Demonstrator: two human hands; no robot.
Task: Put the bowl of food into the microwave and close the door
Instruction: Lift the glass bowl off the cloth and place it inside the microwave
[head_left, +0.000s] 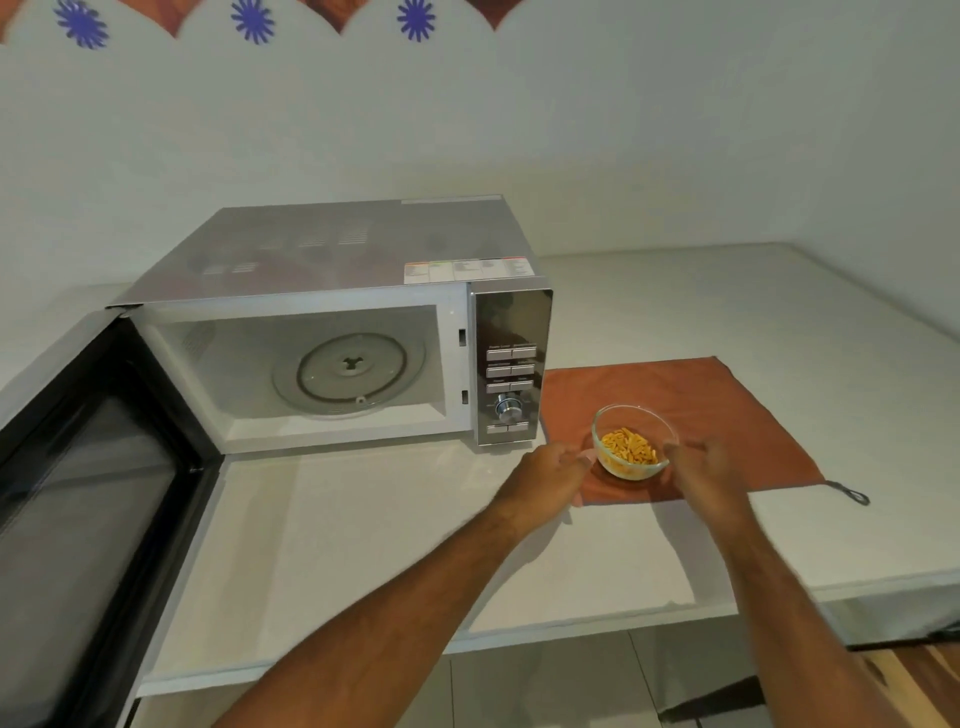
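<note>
Reaching forward over a white bench (363, 545), two bare hands flank a small clear glass bowl (631, 441). The left hand (551, 470) sits at the bowl's left side, fingers loosely spread and curled toward the glass, its fingertips right at the rim; whether they actually touch is hard to tell. The right hand (707, 470) mirrors it at the bowl's right side, also uncurled and cupped, close against the rim. Neither hand has closed around the bowl.

The bowl stands upright on a rust-orange cloth (727, 395) spread flat on the bench, with a dark hanging loop (852, 493) trailing off the cloth's near right corner. Inside the bowl lies a shallow heap of short orange-yellow food sticks (627, 447).

Just left of the cloth stands a silver microwave (337, 260), its right front corner near the cloth's edge. Its control panel (511, 369) carries rows of buttons and a round dial (509, 408). The dark-framed microwave door (88, 493) is swung wide open to the left, toward the viewer. The white cavity shows a round glass turntable (350, 374) lying flat on its floor, with nothing on it.

Behind the bench rises a pale wall (571, 130), with blue flower-shaped decorations (415, 18) along the top.
</note>
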